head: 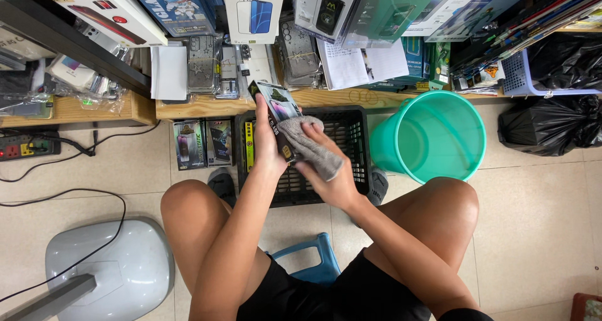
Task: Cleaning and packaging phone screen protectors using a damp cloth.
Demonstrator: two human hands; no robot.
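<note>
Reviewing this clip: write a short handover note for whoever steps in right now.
Left hand: holds a dark phone-case box upright over the black crate.
Right hand: presses a grey cloth against the box's face.
Nearby: teal bucket to the right, more boxes on the floor left of the crate.
Done: box in hand, cloth on it.
Left: cannot tell how much is wiped.

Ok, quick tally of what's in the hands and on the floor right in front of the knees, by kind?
Boxed phone case, in the left hand: 1
Grey cloth, in the right hand: 1
Black plastic crate: 1
Teal bucket: 1
Boxed cases standing left of the crate: 2
Total: 6
</note>
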